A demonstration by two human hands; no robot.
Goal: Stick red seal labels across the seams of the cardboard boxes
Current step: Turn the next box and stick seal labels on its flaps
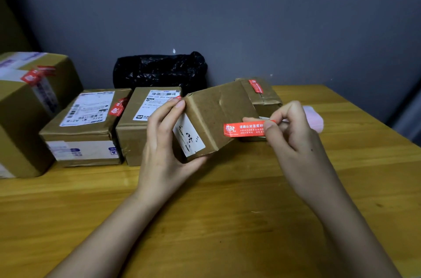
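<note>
My left hand [164, 141] grips a small cardboard box [216, 113], tilted up off the wooden table, fingers over its top left corner and thumb under its lower edge. A white shipping label [189, 138] shows on its left face. My right hand [289, 127] pinches the right end of a red seal label [245, 129] with white print, held flat against the box's lower right edge. The label's left part lies over the cardboard face.
Several boxes with red seals stand along the left: a large one [27, 106], two medium ones [88, 122] [141, 118]. Another sealed box [262, 95] sits behind the held one. A black plastic bag [159, 70] lies by the wall. A pink thing [314, 118] peeks behind my right hand.
</note>
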